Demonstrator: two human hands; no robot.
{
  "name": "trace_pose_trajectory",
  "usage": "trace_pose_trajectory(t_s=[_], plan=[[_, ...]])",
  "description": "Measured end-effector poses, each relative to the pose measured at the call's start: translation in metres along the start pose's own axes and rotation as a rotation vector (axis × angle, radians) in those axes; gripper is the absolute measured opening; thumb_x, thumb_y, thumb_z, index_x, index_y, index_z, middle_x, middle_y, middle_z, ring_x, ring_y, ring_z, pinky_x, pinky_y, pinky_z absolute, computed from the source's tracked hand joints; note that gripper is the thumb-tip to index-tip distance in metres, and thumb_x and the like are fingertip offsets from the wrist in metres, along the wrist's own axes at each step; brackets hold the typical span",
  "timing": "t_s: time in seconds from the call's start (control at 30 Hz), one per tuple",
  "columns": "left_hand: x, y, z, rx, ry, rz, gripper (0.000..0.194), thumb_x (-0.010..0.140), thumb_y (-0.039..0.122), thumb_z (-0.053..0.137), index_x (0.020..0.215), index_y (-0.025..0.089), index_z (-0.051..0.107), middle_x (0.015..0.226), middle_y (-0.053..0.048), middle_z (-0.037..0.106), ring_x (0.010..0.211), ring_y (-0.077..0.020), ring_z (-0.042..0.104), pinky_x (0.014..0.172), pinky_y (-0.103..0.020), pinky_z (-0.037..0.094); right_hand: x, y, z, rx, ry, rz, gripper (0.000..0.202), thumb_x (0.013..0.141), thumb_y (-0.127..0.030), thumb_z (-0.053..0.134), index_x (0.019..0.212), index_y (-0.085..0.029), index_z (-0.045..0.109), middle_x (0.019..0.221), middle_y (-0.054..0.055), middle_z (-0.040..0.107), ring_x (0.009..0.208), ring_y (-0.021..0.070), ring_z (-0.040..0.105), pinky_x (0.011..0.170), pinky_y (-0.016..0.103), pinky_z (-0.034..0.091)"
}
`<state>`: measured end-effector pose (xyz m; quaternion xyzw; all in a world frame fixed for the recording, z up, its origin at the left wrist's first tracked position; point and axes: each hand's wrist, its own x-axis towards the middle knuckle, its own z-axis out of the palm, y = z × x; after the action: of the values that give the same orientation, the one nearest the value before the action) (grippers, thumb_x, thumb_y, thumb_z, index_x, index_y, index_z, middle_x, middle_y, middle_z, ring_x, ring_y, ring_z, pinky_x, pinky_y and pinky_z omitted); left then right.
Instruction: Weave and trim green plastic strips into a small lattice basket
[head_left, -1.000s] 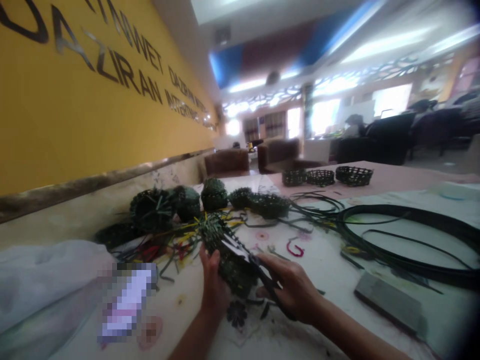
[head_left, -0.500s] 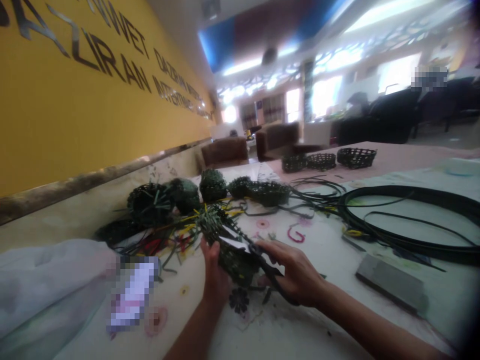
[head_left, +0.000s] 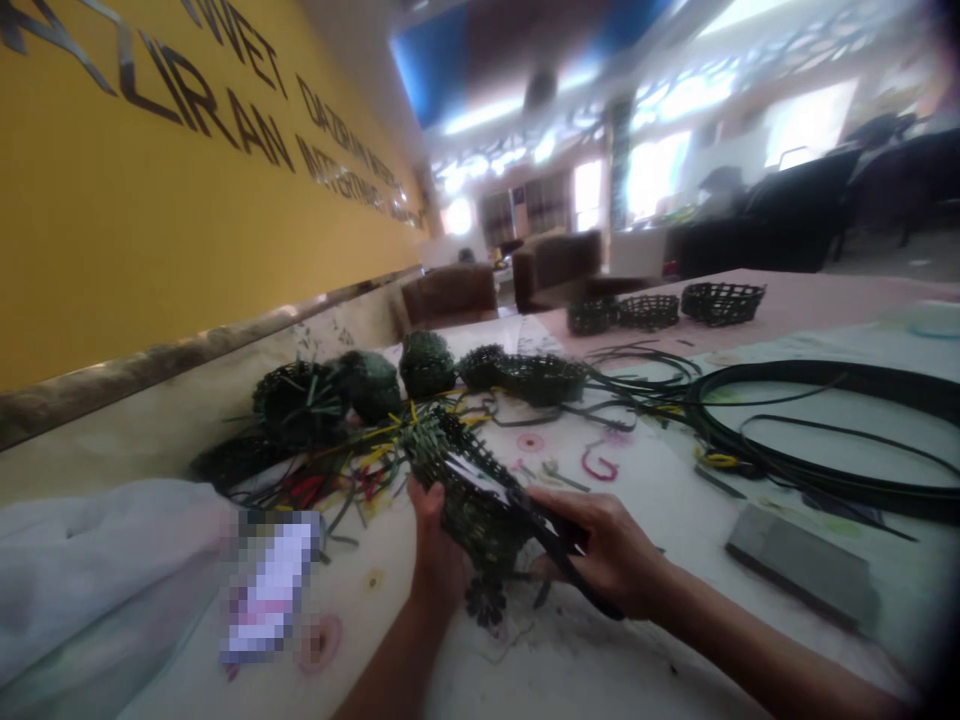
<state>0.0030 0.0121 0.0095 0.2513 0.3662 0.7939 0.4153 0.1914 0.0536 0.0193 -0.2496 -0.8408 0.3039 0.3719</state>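
Note:
My left hand (head_left: 435, 545) is closed around the near side of a dark green woven basket (head_left: 484, 535), which is tilted, with loose strip ends bristling at its far end. My right hand (head_left: 611, 550) grips the black handles of a pair of scissors (head_left: 480, 478). Their silver blades point left and away, across the basket's upper side, and look nearly together. Whether a strip lies between the blades cannot be made out. Beyond the basket are scattered yellow, red and green strips (head_left: 367, 455).
More dark woven baskets (head_left: 427, 362) stand behind, and several others (head_left: 721, 303) on the pink cloth. A large coil of dark strip (head_left: 810, 370) lies right, near a grey block (head_left: 802, 565). White plastic sheeting (head_left: 112, 560) covers the left side, beside a yellow wall (head_left: 150, 230).
The scissor blades have come closer together over the basket. My hands and the basket have shifted slightly right in view, along with much of the table.

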Motion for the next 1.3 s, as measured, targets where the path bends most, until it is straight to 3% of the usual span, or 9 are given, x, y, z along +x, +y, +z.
trace_pose_trajectory(t_s=[0.17, 0.3, 0.43, 0.6, 0.77, 1.0, 1.3], plan=[[0.002, 0.003, -0.001, -0.009, -0.020, -0.010, 0.042, 0.079, 0.043, 0.068, 0.116, 0.026, 0.057, 0.092, 0.000, 0.068, 0.083, -0.0183, 0.066, 0.080, -0.032, 0.052, 0.003, 0.004, -0.002, -0.053, -0.004, -0.063, 0.063, 0.078, -0.060, 0.069, 0.125, -0.018, 0.063, 0.097, 0.010, 0.068, 0.077, 0.0208, 0.059, 0.069, 0.031, 0.050], [0.002, 0.004, 0.001, -0.053, -0.025, -0.073, 0.040, 0.080, 0.043, 0.068, 0.113, 0.023, 0.057, 0.090, -0.002, 0.068, 0.079, -0.0186, 0.066, 0.078, -0.034, 0.053, 0.003, 0.007, -0.005, -0.112, -0.016, -0.064, 0.067, 0.077, -0.054, 0.072, 0.131, -0.017, 0.059, 0.100, 0.012, 0.066, 0.080, 0.0225, 0.059, 0.071, 0.033, 0.050], [0.002, 0.004, 0.002, -0.069, -0.018, -0.104, 0.043, 0.078, 0.044, 0.069, 0.114, 0.024, 0.056, 0.093, -0.003, 0.069, 0.083, -0.0197, 0.067, 0.081, -0.035, 0.053, 0.003, 0.007, -0.005, -0.111, -0.013, -0.067, 0.061, 0.079, -0.049, 0.072, 0.131, -0.018, 0.059, 0.104, 0.012, 0.066, 0.086, 0.0236, 0.061, 0.073, 0.033, 0.050], [0.002, 0.005, 0.002, -0.067, -0.004, -0.121, 0.041, 0.078, 0.045, 0.069, 0.110, 0.022, 0.058, 0.089, -0.003, 0.069, 0.082, -0.0196, 0.068, 0.081, -0.035, 0.053, 0.003, 0.008, -0.003, -0.153, 0.017, -0.078, 0.054, 0.081, -0.046, 0.070, 0.126, -0.019, 0.061, 0.096, 0.010, 0.066, 0.078, 0.0213, 0.059, 0.068, 0.031, 0.049], [0.002, 0.005, -0.001, -0.069, 0.001, -0.140, 0.038, 0.080, 0.043, 0.068, 0.110, 0.021, 0.059, 0.085, -0.002, 0.070, 0.077, -0.0187, 0.067, 0.079, -0.034, 0.053, 0.003, 0.010, 0.000, -0.204, 0.027, -0.097, 0.057, 0.082, -0.045, 0.069, 0.130, -0.017, 0.057, 0.098, 0.012, 0.065, 0.083, 0.0235, 0.060, 0.069, 0.032, 0.049], [0.003, 0.007, 0.001, -0.070, -0.007, -0.155, 0.043, 0.081, 0.044, 0.067, 0.116, 0.021, 0.059, 0.095, -0.005, 0.072, 0.086, -0.0210, 0.069, 0.084, -0.036, 0.053, 0.001, 0.016, 0.001, -0.237, 0.031, -0.107, 0.057, 0.082, -0.043, 0.069, 0.130, -0.015, 0.058, 0.098, 0.014, 0.065, 0.081, 0.0241, 0.061, 0.069, 0.033, 0.049], [0.006, 0.003, -0.002, -0.036, 0.003, -0.103, 0.042, 0.081, 0.045, 0.068, 0.117, 0.026, 0.059, 0.098, -0.004, 0.072, 0.091, -0.0215, 0.068, 0.082, -0.034, 0.054, 0.000, 0.017, 0.001, -0.292, 0.081, -0.159, 0.055, 0.084, -0.055, 0.066, 0.121, -0.014, 0.064, 0.079, 0.008, 0.067, 0.064, 0.0195, 0.060, 0.058, 0.028, 0.043]])
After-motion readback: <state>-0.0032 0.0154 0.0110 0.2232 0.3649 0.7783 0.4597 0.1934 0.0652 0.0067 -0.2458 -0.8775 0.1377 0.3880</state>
